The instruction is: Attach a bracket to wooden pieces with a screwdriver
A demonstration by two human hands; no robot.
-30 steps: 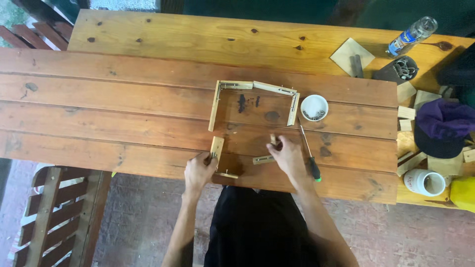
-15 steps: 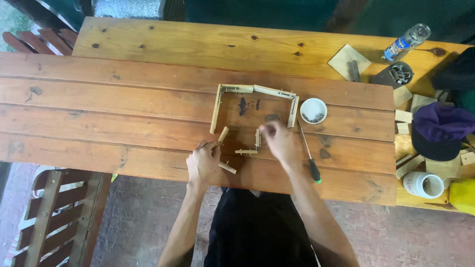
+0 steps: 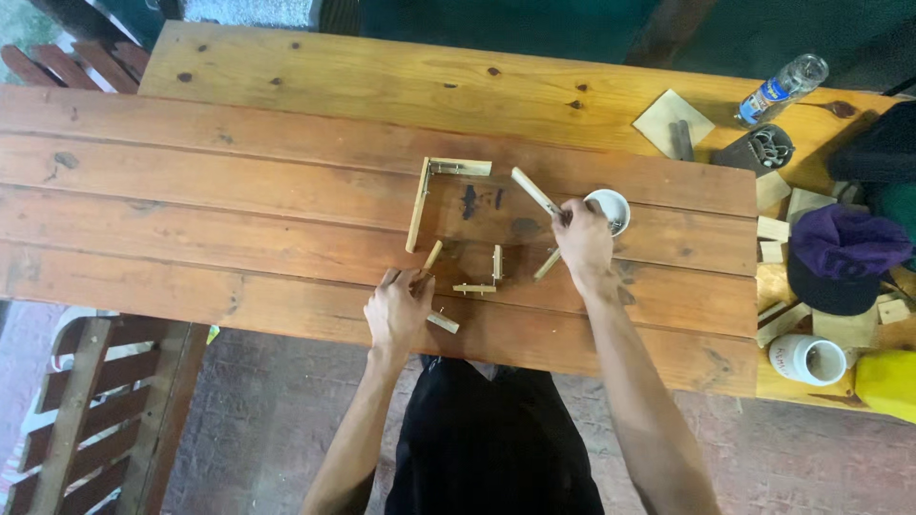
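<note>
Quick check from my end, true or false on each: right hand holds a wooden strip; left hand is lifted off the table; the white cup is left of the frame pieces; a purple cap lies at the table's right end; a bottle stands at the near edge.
1. The right hand holds a wooden strip. True.
2. The left hand is lifted off the table. False: it rests on it, by small sticks.
3. The white cup is left of the frame pieces. False: right.
4. A purple cap lies at the right end. True.
5. A bottle stands at the near edge. False: it lies at the far edge.

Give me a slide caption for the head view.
Right hand lifts a wooden stick; left hand rests among loose sticks on the plank table.
</note>
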